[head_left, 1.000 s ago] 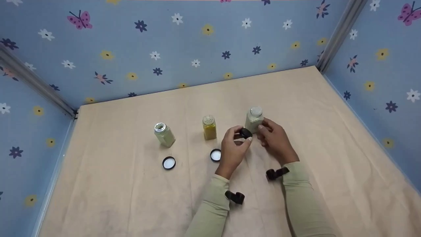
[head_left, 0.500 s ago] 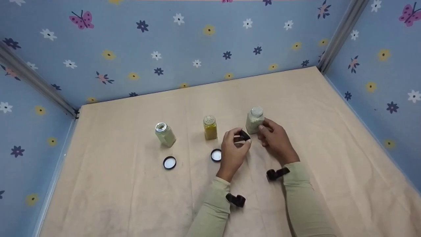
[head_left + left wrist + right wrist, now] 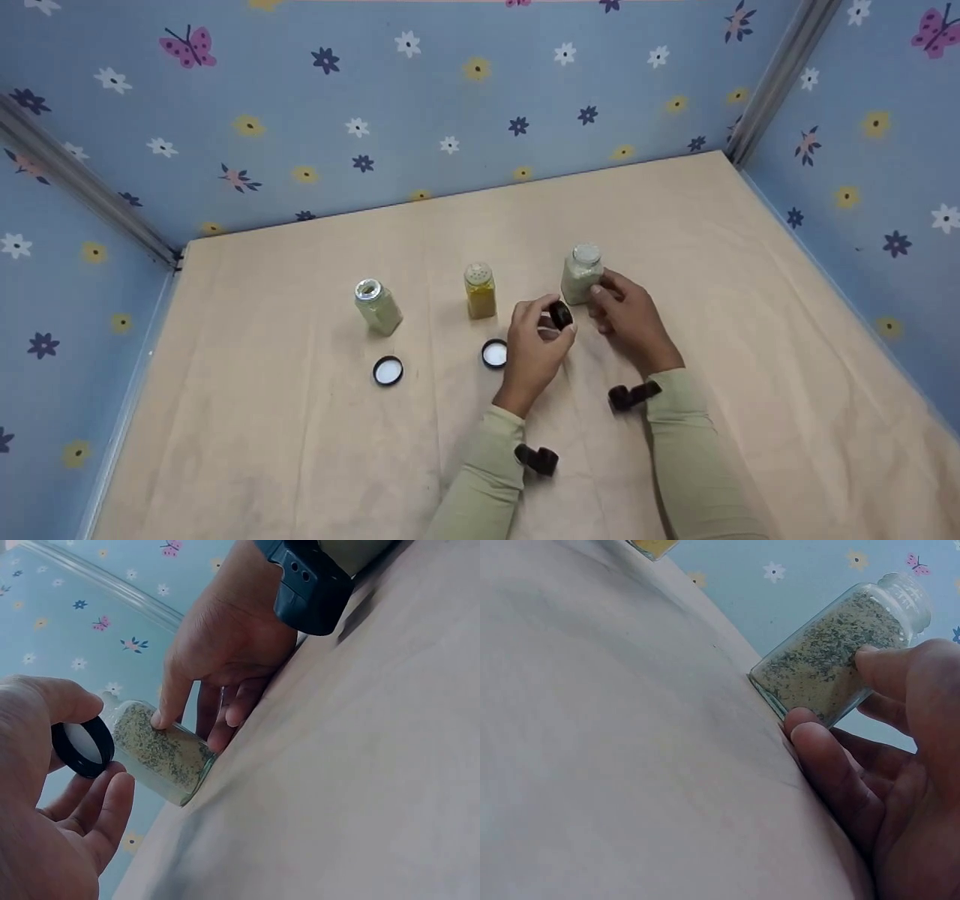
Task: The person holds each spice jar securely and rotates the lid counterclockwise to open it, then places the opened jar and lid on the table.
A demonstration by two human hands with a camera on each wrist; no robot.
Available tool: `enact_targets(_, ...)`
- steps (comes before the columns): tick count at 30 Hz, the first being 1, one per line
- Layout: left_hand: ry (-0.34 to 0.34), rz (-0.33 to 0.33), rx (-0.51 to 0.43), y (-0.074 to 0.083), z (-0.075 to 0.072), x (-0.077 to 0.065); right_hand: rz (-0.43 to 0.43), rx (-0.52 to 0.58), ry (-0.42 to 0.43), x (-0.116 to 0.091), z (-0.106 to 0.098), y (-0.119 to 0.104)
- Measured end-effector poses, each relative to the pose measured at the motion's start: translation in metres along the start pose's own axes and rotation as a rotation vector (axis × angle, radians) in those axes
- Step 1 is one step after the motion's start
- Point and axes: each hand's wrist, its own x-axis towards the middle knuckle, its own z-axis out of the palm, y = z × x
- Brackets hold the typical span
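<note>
My left hand pinches a black screw lid between thumb and fingers, tipped on edge. Its white inner face shows in the left wrist view, where the lid overlaps the neck end of a glass spice jar. This jar stands upright on the table, filled with pale powder flecked with dark green. From the right side my right hand grips it low down. In the right wrist view the thumb presses the side of the jar while other fingers lie near its base.
A yellow spice jar with a perforated top stands left of the hands, a pale green jar farther left. In front of them lie two upturned black lids, white inside. Patterned blue walls border the cloth-covered table.
The left hand has drawn the lid slightly down and away from the jar's side and turned it more on edge. The right hand and its jar stay in place.
</note>
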Motion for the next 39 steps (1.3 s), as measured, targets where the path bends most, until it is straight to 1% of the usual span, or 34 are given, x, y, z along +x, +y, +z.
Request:
enact_targets(4,-0.013,0.001,0.058,0.0005,-0.0011,-0.0013,-0.002,0.004,0.001,0.0002,0.0002,-0.0007)
enact_targets(7,-0.031,-0.006,0.094,0.0005,-0.0015,-0.0016,-0.011,0.000,0.006,-0.0002,0.0001,-0.0008)
enact_targets(10,-0.041,-0.018,0.126,-0.0004,-0.0022,-0.0017,-0.013,0.017,0.004,-0.0002,0.0010,-0.0016)
enact_targets(16,-0.068,-0.049,0.155,-0.0026,-0.0030,-0.0031,-0.007,0.041,-0.010,-0.0005,0.0023,-0.0029)
enact_targets(18,-0.088,-0.047,0.169,-0.0029,-0.0026,-0.0038,-0.011,0.040,-0.010,-0.0005,0.0018,-0.0021)
enact_targets(24,-0.139,-0.010,0.226,-0.0040,-0.0011,-0.0050,-0.010,0.074,-0.007,-0.0004,0.0009,0.0011)
enact_targets(29,-0.138,0.011,0.246,-0.0059,0.0002,-0.0062,-0.009,0.072,-0.001,-0.0005,0.0008,0.0017)
enact_targets(34,-0.138,0.009,0.269,-0.0063,0.0007,-0.0069,-0.007,0.070,0.006,-0.0005,0.0001,0.0018)
enact_targets(39,-0.153,0.015,0.329,-0.0071,0.0008,-0.0076,-0.001,0.067,0.004,-0.0004,-0.0002,0.0011)
